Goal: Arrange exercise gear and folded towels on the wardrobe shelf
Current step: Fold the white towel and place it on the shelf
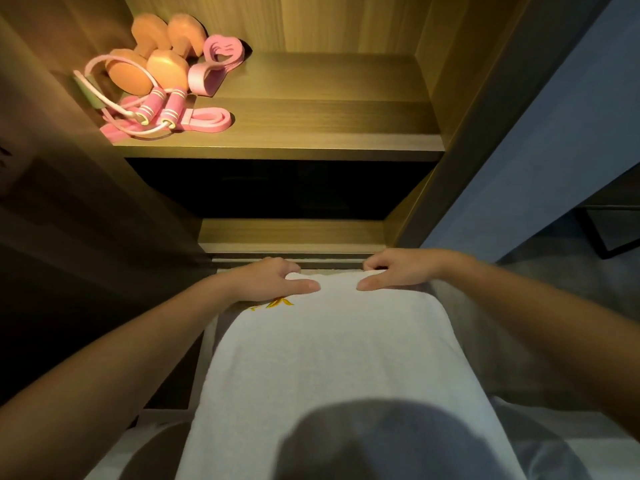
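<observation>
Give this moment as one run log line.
left hand, right hand: grip white towel edge | white towel: not yet on shelf | dumbbells, jump rope: on shelf

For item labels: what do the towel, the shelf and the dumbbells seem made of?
White towel: terry cotton, it seems, by its fuzzy matt pile. Wardrobe shelf: wood-grain laminate or veneer, fine streaks. Orange dumbbells: probably coated, smooth matt skin.

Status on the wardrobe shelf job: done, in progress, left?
Done: orange dumbbells, jump rope and pink bands sit at the left end of the shelf. In hand: left hand and right hand pinch the far edge of the white towel, below the shelf. Left: no towel is on the shelf; this one needs placing there.
</observation>
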{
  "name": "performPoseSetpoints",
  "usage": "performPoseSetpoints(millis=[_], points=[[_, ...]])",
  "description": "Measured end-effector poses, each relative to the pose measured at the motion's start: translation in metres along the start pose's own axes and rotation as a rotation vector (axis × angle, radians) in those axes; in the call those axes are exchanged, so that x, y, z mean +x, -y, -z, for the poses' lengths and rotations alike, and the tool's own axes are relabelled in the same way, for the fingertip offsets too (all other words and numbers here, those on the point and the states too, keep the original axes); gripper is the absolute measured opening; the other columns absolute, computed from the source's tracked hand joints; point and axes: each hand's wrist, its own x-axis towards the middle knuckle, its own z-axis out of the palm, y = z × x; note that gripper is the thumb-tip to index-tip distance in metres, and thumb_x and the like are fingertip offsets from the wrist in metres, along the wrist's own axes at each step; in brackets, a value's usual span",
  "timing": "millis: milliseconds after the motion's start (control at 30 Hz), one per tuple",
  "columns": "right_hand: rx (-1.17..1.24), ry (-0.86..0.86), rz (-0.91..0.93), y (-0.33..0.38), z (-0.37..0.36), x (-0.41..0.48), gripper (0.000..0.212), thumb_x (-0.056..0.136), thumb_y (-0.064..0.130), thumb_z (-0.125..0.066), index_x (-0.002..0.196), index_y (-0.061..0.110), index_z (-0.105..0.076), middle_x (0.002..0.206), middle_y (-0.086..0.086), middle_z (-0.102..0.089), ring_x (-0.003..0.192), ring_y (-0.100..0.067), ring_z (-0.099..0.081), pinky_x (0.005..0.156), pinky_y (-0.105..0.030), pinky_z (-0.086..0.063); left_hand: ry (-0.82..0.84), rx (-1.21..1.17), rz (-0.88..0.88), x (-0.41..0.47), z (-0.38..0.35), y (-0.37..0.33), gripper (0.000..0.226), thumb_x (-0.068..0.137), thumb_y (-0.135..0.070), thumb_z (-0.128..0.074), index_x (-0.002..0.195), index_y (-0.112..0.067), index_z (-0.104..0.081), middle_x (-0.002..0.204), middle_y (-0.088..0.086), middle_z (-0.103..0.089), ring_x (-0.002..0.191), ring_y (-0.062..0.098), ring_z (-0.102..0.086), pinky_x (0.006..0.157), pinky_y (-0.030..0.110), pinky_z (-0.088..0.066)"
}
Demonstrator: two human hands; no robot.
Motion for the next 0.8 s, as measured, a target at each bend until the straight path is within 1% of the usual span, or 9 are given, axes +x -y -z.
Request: performPoseSetpoints(millis=[67, 133, 200, 267, 367, 433, 533, 633, 800], points=[[0.079, 0.178, -0.008, 0.002, 0.014, 0.002, 0.029, 0.083, 0.059, -0.063, 0.079, 0.031, -0.059, 0.078, 0.015, -0.063, 0.073, -0.004, -0.061, 0.065, -0.019, -0.048, 0.145, -0.05, 0.016, 0.0, 0.015, -0.002, 0.063, 0.072, -0.076, -0.054, 0.101, -0.021, -0.064, 0.091, -0.007, -0.069, 0.082, 0.012, -0.069, 0.072, 0.022, -0.053], [0.13, 0.306, -0.035, 0.007, 0.027, 0.005, 0.019, 0.086, 0.044, -0.07, 0.088, 0.025, -0.064, 0.087, 0.009, -0.069, 0.082, -0.011, -0.068, 0.072, -0.025, -0.055, 0.278, -0.048, 0.01, 0.001, 0.03, -0.006, 0.051, 0.072, -0.068, -0.062, 0.098, -0.024, -0.063, 0.089, -0.01, -0.072, 0.082, 0.011, -0.071, 0.07, 0.021, -0.053], [0.125, 0.383, -0.057, 0.015, 0.037, 0.005, 0.028, 0.087, 0.034, -0.071, 0.108, 0.015, -0.065, 0.106, -0.002, -0.071, 0.099, -0.023, -0.069, 0.089, -0.04, -0.056, 0.391, -0.032, 0.021, 0.002, 0.043, -0.011, 0.041, 0.076, -0.057, -0.066, 0.102, -0.025, -0.062, 0.094, -0.01, -0.073, 0.086, 0.012, -0.072, 0.072, 0.023, -0.055], [0.115, 0.42, -0.068, 0.024, 0.047, 0.003, 0.035, 0.088, 0.031, -0.069, 0.116, 0.011, -0.065, 0.113, -0.007, -0.07, 0.103, -0.027, -0.069, 0.093, -0.045, -0.054, 0.476, -0.028, 0.045, 0.002, 0.054, -0.016, 0.034, 0.08, -0.047, -0.068, 0.105, -0.025, -0.062, 0.096, -0.008, -0.074, 0.088, 0.014, -0.073, 0.074, 0.025, -0.057], [0.098, 0.468, -0.079, 0.03, 0.055, -0.004, 0.009, 0.09, 0.028, -0.068, 0.093, 0.024, -0.075, 0.09, 0.003, -0.073, 0.079, -0.015, -0.068, 0.07, -0.028, -0.056, 0.551, 0.006, 0.046, -0.007, 0.068, -0.028, 0.03, 0.083, -0.04, -0.069, 0.106, -0.022, -0.066, 0.098, -0.005, -0.075, 0.088, 0.017, -0.073, 0.076, 0.027, -0.057], [0.055, 0.471, -0.06, 0.037, 0.059, -0.014, 0.017, 0.09, 0.027, -0.068, 0.075, 0.034, -0.075, 0.072, 0.012, -0.069, 0.061, -0.007, -0.061, 0.057, -0.018, -0.047, 0.565, 0.048, 0.042, -0.016, 0.076, -0.036, 0.02, 0.085, -0.035, -0.069, 0.101, -0.024, -0.068, 0.097, -0.004, -0.075, 0.085, 0.017, -0.073, 0.071, 0.025, -0.056], [-0.003, 0.41, -0.043, 0.05, 0.066, -0.041, 0.007, 0.089, 0.027, -0.069, 0.092, 0.023, -0.074, 0.081, 0.008, -0.072, 0.064, -0.007, -0.066, 0.056, -0.014, -0.047, 0.485, 0.112, -0.008, -0.039, 0.081, -0.052, 0.025, 0.084, -0.04, -0.068, 0.104, -0.023, -0.067, 0.099, -0.006, -0.074, 0.086, 0.013, -0.072, 0.073, 0.025, -0.057], [-0.012, 0.257, 0.03, 0.066, 0.073, -0.08, 0.023, 0.089, 0.024, -0.069, 0.107, 0.01, -0.071, 0.091, 0.006, -0.074, 0.074, -0.006, -0.07, 0.06, -0.011, -0.049, 0.268, 0.177, -0.113, -0.074, 0.084, -0.069, 0.034, 0.083, -0.053, -0.058, 0.106, -0.029, -0.062, 0.102, -0.012, -0.071, 0.09, 0.005, -0.069, 0.081, 0.025, -0.056], [-0.064, -0.042, 0.181, 0.105, 0.085, -0.149, 0.033, 0.085, 0.035, -0.068, 0.111, 0.016, -0.069, 0.107, 0.002, -0.072, 0.099, -0.014, -0.069, 0.084, -0.024, -0.054, -0.165, 0.624, -0.332, -0.139, 0.099, -0.11, 0.044, 0.081, -0.067, -0.041, 0.1, -0.031, -0.056, 0.098, -0.012, -0.063, 0.089, 0.006, -0.059, 0.081, 0.033, -0.048]])
